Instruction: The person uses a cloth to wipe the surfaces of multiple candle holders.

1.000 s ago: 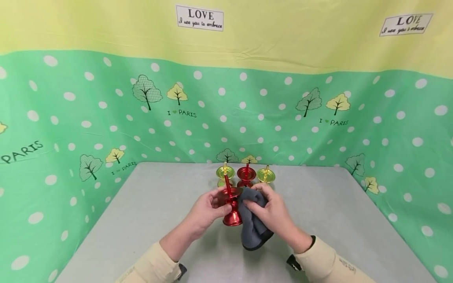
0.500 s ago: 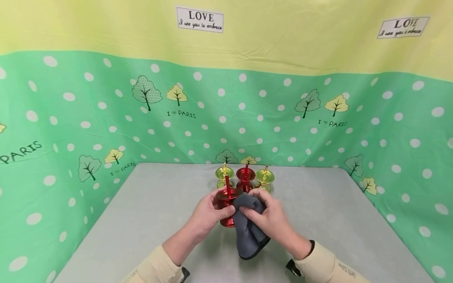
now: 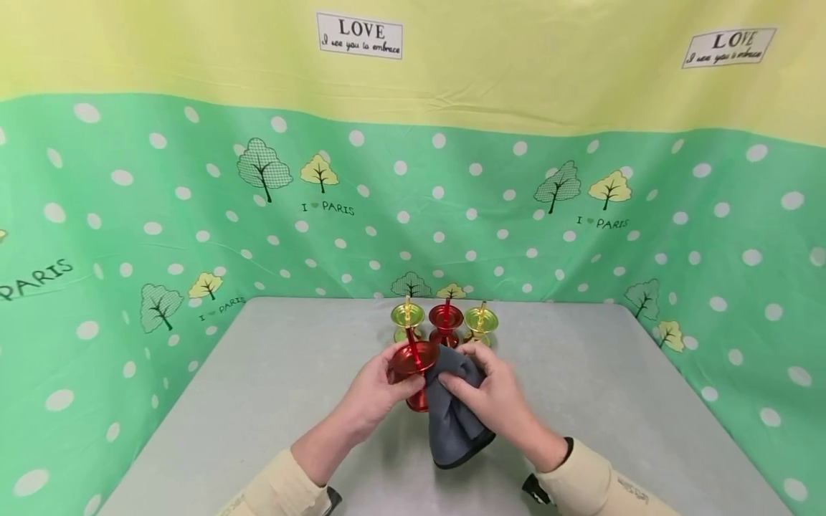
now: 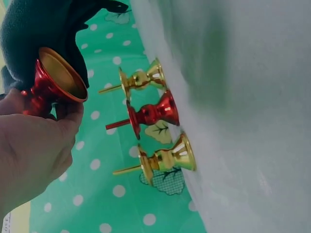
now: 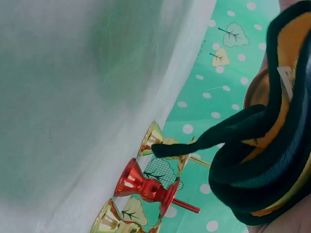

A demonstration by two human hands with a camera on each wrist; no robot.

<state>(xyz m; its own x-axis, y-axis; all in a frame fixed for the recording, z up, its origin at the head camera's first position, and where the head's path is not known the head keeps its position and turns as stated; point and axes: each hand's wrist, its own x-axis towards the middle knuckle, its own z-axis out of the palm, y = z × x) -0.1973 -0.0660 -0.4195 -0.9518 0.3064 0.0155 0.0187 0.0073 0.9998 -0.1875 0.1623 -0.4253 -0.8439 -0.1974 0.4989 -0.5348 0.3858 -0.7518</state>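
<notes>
My left hand (image 3: 376, 390) grips a shiny red candle holder (image 3: 416, 357) with a dish top and an upright red stem, thumb across its body. In the left wrist view the hollow underside of its base (image 4: 62, 75) faces the camera. A dark grey-blue cloth (image 3: 455, 423) is pinched in my right hand (image 3: 500, 390) and lies against the right side of the holder, hiding part of its lower body. Seen from the right wrist, the cloth (image 5: 252, 160) shows dark edging and orange-yellow folds, and covers most of the held holder.
Behind my hands, a gold holder (image 3: 408, 316), a red holder (image 3: 446, 317) and another gold holder (image 3: 481, 320) stand upright in a row near the back of the grey table (image 3: 290, 344). A green dotted curtain (image 3: 361, 236) hangs around the table.
The red candle holder has tilted, so its dish now shows more of its upper face. The cloth has shifted left against its side and hangs lower than a second ago.
</notes>
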